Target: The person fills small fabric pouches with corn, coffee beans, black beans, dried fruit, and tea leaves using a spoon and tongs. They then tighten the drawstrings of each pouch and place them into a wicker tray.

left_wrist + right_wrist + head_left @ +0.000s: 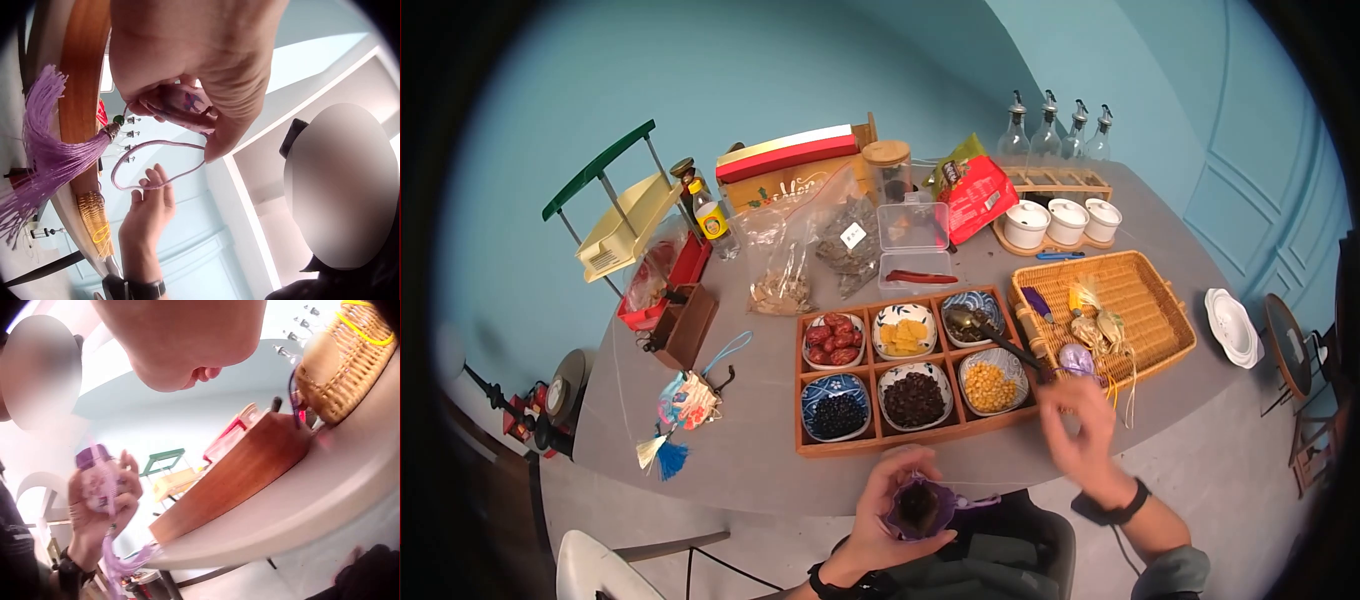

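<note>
My left hand grips a small purple drawstring pouch, its mouth facing up with dark contents inside. From the pouch a cord loop and a lilac tassel hang, seen in the left wrist view. My right hand is raised beside the right edge of the wooden tray, fingers loosely bent and holding nothing visible. Close to its fingertips is the dark handle of a spoon, whose bowl rests in the back right dish.
The tray's other dishes hold red dates, yellow slices, black beans, dark dried bits and yellow kernels. Right of it stands a wicker basket with pouches. Bags, white jars and bottles stand behind.
</note>
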Demonstrator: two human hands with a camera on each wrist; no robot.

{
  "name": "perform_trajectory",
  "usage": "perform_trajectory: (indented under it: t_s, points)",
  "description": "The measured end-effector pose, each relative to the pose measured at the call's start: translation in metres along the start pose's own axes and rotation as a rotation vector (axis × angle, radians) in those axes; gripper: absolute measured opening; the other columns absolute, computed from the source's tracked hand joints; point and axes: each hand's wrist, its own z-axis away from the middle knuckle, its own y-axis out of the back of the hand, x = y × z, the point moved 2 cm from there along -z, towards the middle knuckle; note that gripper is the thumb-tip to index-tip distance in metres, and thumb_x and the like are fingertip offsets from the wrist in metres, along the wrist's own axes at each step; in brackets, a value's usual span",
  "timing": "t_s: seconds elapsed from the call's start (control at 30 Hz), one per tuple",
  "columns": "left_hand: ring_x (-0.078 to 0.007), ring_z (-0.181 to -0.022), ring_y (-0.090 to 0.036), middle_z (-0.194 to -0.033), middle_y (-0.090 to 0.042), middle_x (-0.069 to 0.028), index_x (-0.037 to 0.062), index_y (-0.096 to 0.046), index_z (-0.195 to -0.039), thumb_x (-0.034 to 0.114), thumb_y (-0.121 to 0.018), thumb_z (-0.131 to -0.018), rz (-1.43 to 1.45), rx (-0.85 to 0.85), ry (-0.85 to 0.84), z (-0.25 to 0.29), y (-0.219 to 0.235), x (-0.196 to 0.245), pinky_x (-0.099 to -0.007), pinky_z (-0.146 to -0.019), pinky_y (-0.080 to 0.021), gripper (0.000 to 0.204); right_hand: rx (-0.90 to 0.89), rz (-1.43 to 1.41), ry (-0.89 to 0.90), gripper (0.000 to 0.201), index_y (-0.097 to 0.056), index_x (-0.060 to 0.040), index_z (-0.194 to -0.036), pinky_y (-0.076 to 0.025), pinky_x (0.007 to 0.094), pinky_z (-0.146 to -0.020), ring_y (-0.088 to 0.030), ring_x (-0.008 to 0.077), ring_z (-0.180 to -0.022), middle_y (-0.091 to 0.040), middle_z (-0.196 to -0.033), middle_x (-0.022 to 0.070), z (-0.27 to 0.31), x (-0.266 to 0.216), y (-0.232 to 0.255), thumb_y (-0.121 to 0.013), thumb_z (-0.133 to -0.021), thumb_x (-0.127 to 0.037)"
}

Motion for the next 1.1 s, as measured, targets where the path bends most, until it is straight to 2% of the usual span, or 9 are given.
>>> perform_trajectory:
  t_s: [0.13,0.23,0.3,0.57,0.7,0.77,0.8,0.9,1.1]
  points:
    - [-0.0219,-0.123,-0.052,-0.139,-0.043,-0.0102,0.0058,-0.037,-0.149,-0.003,-0.091,-0.065,0.023,-0.014,-0.033,0.002,-0.001,0.002,-0.0360,-0.104,-0.045,0.100,-0.203,-0.340,-0.003,0.012,-0.073,-0.0023,-0.088,-0.052,0.0315,-0.056,-0.067,0.0213,-0.064,-0.072,-0.079,0.0086,0.038,-0.073,0.008,-0.077,-0.077,0.000]
    - [-0.0227,-0.128,-0.046,-0.140,-0.039,-0.0099,0.0057,-0.032,-0.152,-0.001,-0.091,-0.063,0.073,0.000,-0.005,0.008,-0.009,-0.002,-0.0374,-0.108,-0.041,0.107,-0.386,-0.491,-0.266,0.033,-0.070,0.0004,-0.105,-0.054,0.0305,-0.064,-0.067,0.0199,-0.072,-0.072,-0.090,0.0105,0.041,-0.104,0.004,-0.085,-0.081,-0.017]
    - [-0.0232,-0.130,-0.043,-0.141,-0.036,-0.0099,0.0056,-0.030,-0.153,0.000,-0.091,-0.061,0.122,-0.006,0.030,0.011,-0.014,-0.006,-0.0382,-0.110,-0.039,0.110,-0.349,-0.597,-0.484,0.038,-0.069,0.0003,-0.109,-0.052,0.0296,-0.064,-0.066,0.0190,-0.072,-0.071,-0.091,0.0088,0.047,-0.107,-0.012,-0.087,-0.080,-0.016]
    - [-0.0254,-0.130,-0.046,-0.140,-0.042,-0.0114,0.0061,-0.029,-0.155,0.010,-0.076,-0.073,0.185,0.064,0.022,0.026,-0.006,-0.007,-0.0396,-0.113,-0.035,0.095,-0.314,-0.574,-0.463,0.019,-0.068,0.0031,-0.103,-0.053,0.0292,-0.064,-0.065,0.0178,-0.068,-0.068,-0.086,0.0110,0.046,-0.092,-0.026,-0.078,-0.088,-0.004]
    - [-0.0266,-0.122,-0.053,-0.134,-0.049,-0.0147,0.0053,-0.038,-0.149,0.009,-0.076,-0.085,0.214,0.259,0.024,0.019,0.009,0.005,-0.0404,-0.105,-0.042,0.075,-0.463,-0.636,-0.433,0.016,-0.067,0.0026,-0.102,-0.052,0.0325,-0.063,-0.065,0.0226,-0.068,-0.067,-0.085,0.0128,0.045,-0.086,-0.023,-0.074,-0.090,-0.004]
    - [-0.0261,-0.119,-0.056,-0.133,-0.054,-0.0159,0.0040,-0.051,-0.139,0.010,-0.077,-0.087,-0.174,0.060,-0.009,0.015,0.026,0.013,-0.0398,-0.100,-0.045,0.059,-0.533,-0.621,-0.422,0.015,-0.067,0.0024,-0.102,-0.052,0.0339,-0.062,-0.065,0.0245,-0.068,-0.066,-0.084,0.0134,0.045,-0.086,-0.024,-0.073,-0.091,-0.004]
    - [-0.0263,-0.102,-0.064,-0.112,-0.066,-0.0159,0.0006,-0.066,-0.118,0.013,-0.078,-0.087,-0.326,0.033,-0.002,0.013,0.027,0.022,-0.0380,-0.086,-0.051,0.035,-0.550,-0.656,-0.379,0.014,-0.067,0.0023,-0.102,-0.051,0.0351,-0.062,-0.065,0.0259,-0.068,-0.066,-0.084,0.0139,0.045,-0.086,-0.027,-0.073,-0.092,-0.005]
    - [-0.0278,-0.077,-0.066,-0.084,-0.067,-0.0138,-0.0016,-0.069,-0.096,0.016,-0.077,-0.088,-0.446,-0.104,0.099,0.017,0.031,0.028,-0.0363,-0.068,-0.052,0.021,-0.581,-0.681,-0.353,0.014,-0.067,0.0022,-0.101,-0.051,0.0373,-0.062,-0.065,0.0287,-0.068,-0.066,-0.083,0.0142,0.042,-0.089,-0.032,-0.073,-0.092,-0.007]
    - [-0.0341,-0.058,-0.055,-0.068,-0.056,-0.0151,-0.0007,-0.060,-0.076,0.016,-0.077,-0.086,-0.627,-0.107,-0.017,0.018,0.031,0.039,-0.0401,-0.052,-0.042,0.026,-0.528,-0.481,-0.181,0.015,-0.068,0.0005,-0.089,-0.050,0.0406,-0.059,-0.063,0.0340,-0.067,-0.063,-0.077,0.0135,0.029,-0.085,-0.027,-0.075,-0.091,-0.013]
